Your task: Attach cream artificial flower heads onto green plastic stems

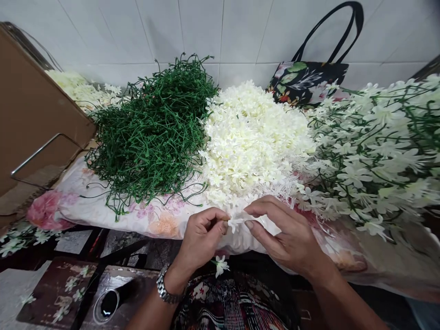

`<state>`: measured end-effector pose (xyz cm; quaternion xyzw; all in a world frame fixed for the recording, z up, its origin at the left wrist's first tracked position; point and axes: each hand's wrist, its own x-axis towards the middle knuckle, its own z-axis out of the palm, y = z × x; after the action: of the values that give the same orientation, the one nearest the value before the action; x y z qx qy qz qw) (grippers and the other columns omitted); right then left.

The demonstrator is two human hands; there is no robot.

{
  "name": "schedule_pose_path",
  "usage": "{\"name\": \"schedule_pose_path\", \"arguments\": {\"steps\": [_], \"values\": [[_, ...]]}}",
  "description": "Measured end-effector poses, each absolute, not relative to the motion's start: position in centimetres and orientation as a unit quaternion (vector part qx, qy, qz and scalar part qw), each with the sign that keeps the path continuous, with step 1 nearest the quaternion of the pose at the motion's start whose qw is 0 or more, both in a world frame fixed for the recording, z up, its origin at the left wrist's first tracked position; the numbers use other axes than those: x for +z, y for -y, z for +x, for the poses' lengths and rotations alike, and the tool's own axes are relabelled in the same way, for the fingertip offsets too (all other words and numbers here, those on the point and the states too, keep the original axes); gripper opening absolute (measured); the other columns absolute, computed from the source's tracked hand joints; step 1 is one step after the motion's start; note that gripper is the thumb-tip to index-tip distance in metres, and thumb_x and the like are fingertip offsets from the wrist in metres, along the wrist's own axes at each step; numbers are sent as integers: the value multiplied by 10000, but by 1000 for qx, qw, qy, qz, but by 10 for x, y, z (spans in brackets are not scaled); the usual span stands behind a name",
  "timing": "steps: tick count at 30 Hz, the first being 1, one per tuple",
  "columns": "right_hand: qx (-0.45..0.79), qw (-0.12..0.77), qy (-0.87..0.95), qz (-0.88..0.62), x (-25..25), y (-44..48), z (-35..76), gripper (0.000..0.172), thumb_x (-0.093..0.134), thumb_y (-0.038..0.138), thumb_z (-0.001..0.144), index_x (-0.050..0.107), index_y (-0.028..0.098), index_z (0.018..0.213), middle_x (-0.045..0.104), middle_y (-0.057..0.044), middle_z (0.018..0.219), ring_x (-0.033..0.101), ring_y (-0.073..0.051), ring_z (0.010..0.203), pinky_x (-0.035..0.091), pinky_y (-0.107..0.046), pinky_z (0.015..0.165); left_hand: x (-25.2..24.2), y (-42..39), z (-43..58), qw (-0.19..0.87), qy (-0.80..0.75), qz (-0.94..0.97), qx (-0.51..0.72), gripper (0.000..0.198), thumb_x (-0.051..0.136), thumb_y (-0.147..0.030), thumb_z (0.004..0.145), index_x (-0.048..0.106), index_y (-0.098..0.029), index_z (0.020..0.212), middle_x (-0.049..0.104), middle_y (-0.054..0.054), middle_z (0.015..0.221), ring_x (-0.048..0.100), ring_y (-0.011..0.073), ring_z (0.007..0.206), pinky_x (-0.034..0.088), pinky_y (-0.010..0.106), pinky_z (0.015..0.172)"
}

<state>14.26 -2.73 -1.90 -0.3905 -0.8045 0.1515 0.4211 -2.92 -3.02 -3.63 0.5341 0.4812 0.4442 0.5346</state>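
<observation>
My left hand [202, 236], a metal watch on its wrist, pinches a small white artificial flower [235, 223] between thumb and forefinger. The flower's petals point toward my right hand [287, 233]. That hand's thumb and forefinger are apart beside the petals, and fine white strands show faintly between them. Just beyond the hands lies a heap of cream-white flower heads [254, 133], with loose white stamens [273, 189] at its front. Below my left hand, another white flower [222, 266] with a bit of green stem rests near my lap.
A tangled pile of green plastic stems [154, 128] lies left on the floral cloth [137, 217]. Assembled white flowers [371, 151] fill the right side. A floral bag [309, 82] leans on the wall. A cardboard box [37, 114] is at left; a cup [106, 305] sits below.
</observation>
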Motion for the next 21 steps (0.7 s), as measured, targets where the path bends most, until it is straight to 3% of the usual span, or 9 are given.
{"name": "schedule_pose_path", "arguments": {"steps": [4,9,21], "values": [[125,415,825,-363,-3,31,141,165,520,105,827,575,186,959,607,-57,815,589,-152,738,505,-271,640,-34,34,-31,613,-456,464,448,126,615,-247,680,593,-144,611,473,-38,486,372,67,434,297,178,409],[117,376,854,-339,-6,30,136,120,491,93,840,590,151,875,596,-58,757,564,-149,721,492,-268,632,-34,37,-30,630,-459,443,443,148,643,-263,649,597,-136,587,448,-41,475,356,66,445,295,183,425],[64,311,884,-344,-20,25,135,207,417,77,870,568,155,751,564,-43,671,527,-144,657,449,-272,601,-31,31,-27,535,-496,555,400,108,479,-166,638,548,-152,555,385,-48,499,326,76,476,271,179,431]]}}
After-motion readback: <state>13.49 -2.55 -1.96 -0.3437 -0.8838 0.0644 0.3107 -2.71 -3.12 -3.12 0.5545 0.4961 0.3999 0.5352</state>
